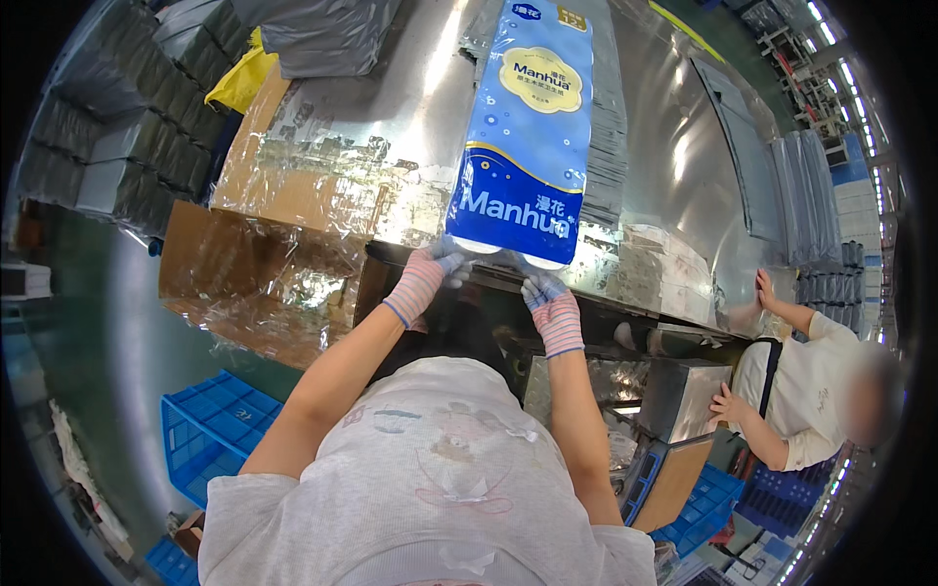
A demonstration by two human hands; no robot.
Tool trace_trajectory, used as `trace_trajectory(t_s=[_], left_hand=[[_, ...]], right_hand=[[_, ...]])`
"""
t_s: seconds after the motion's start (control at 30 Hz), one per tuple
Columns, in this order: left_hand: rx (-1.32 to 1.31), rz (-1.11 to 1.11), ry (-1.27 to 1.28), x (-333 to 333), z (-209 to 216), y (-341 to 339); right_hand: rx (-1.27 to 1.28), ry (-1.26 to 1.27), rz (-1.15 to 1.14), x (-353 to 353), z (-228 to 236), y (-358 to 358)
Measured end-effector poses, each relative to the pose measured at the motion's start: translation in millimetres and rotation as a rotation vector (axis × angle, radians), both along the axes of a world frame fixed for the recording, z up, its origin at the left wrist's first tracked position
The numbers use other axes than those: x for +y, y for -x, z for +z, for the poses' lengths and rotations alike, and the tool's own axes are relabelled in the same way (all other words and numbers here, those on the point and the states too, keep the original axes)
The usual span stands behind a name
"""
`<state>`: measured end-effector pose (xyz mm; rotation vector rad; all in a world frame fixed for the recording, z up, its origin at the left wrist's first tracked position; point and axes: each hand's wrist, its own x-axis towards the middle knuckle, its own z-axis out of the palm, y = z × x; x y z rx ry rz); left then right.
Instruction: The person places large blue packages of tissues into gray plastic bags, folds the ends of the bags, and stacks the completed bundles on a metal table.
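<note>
Across shiny metal bench [674,146], near edge: long blue-and-white plastic-wrapped pack of paper rolls [526,137] lying lengthwise. Judged light, bulky, squashy; film slippery, so take hold at near-end corners. Left gloved hand [427,276], right gloved hand [550,308]: each grip closed on pack's near end.
</note>
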<state>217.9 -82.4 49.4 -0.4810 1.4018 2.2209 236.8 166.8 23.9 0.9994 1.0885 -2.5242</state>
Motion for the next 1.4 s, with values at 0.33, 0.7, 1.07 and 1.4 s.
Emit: trace_trajectory(t_s=[0.33,0.7,1.07,1.4], left_hand=[[-0.06,-0.591,0.226,-80,19,-38],[0.176,-0.028,0.465,-31,32,114],[0.359,0.012,0.414,11,49,251],[0.658,-0.217,1.542,9,2,413]], right_hand=[[-0.162,-0.426,0.902,65,38,-35],[0.28,-1.11,0.83,53,19,240],[0.252,-2.297,1.056,41,20,524],[0.446,-1.319,0.791,81,43,590]])
